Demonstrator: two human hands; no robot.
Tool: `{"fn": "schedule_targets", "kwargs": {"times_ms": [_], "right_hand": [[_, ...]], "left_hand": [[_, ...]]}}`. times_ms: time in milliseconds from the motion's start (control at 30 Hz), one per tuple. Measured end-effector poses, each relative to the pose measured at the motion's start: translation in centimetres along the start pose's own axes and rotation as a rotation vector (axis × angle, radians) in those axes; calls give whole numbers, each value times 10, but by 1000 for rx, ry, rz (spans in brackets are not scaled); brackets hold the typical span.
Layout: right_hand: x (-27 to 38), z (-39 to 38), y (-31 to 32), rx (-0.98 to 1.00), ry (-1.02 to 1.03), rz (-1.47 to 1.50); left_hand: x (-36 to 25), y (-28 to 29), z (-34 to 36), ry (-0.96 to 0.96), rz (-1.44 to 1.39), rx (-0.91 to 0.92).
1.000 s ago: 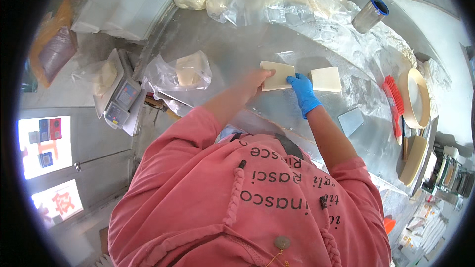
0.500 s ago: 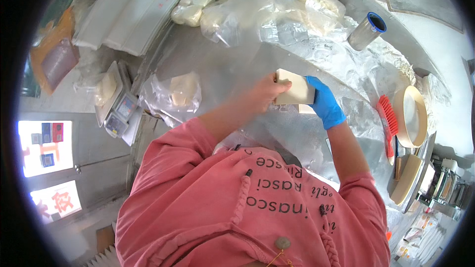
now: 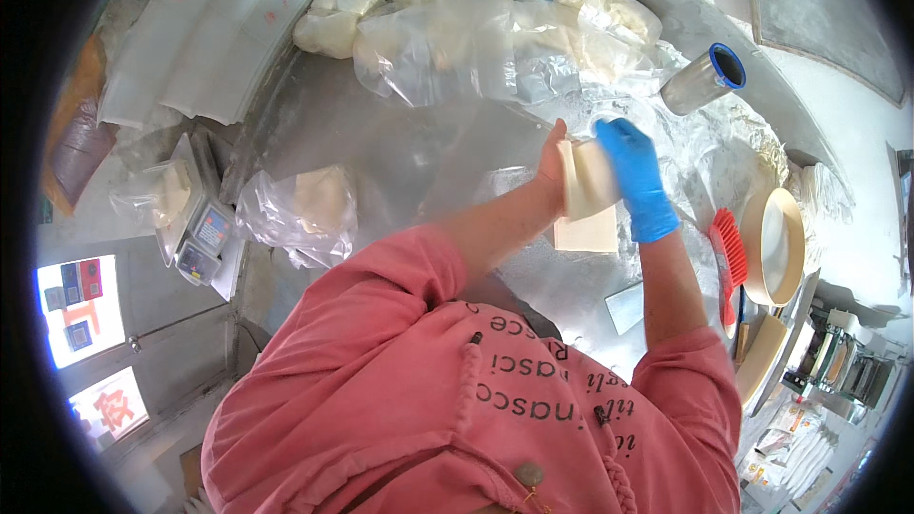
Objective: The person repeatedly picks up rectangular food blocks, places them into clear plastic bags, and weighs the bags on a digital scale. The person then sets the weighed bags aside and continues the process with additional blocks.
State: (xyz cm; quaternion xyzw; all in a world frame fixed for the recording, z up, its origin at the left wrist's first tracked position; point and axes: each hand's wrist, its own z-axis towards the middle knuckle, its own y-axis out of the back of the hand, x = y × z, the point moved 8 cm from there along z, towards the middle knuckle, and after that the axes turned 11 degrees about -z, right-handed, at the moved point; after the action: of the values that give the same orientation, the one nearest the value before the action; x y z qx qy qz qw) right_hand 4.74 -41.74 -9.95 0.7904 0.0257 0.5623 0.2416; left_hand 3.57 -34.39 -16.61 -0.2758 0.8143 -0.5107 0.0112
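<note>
A pale cream slab of dough (image 3: 588,179) is held up on edge above the steel table (image 3: 381,133). My bare left hand (image 3: 552,167) grips its left side. My right hand (image 3: 636,176), in a blue glove, presses its right side. A second flat cream slab (image 3: 588,230) lies on the table just below them. My pink sleeves come in from the lower edge.
Clear bags of dough (image 3: 457,38) are heaped at the back. A bagged dough piece (image 3: 309,209) lies left, beside a small scale (image 3: 205,233). A blue-rimmed steel cup (image 3: 703,81) stands back right. A red brush (image 3: 728,247), a round sieve (image 3: 773,246) and a scraper (image 3: 626,306) lie to the right.
The slab that my hands held flat on the table has been lifted and turned up on edge. Both hands rose with it, and the view shifted a little.
</note>
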Motion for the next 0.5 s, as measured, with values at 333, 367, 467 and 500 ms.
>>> {"fn": "schedule_targets", "kwargs": {"times_ms": [333, 367, 467, 500], "right_hand": [[-70, 20, 7, 35, -98, 426], [-103, 36, 21, -20, -25, 115], [-30, 11, 6, 35, -86, 220], [-41, 11, 5, 6, 35, 325]], "left_hand": [[10, -22, -4, -273, 67, -243], [18, -26, -5, -259, 142, -281], [-4, -7, 7, -50, 93, 199], [4, -18, -10, -159, 83, 51]]}}
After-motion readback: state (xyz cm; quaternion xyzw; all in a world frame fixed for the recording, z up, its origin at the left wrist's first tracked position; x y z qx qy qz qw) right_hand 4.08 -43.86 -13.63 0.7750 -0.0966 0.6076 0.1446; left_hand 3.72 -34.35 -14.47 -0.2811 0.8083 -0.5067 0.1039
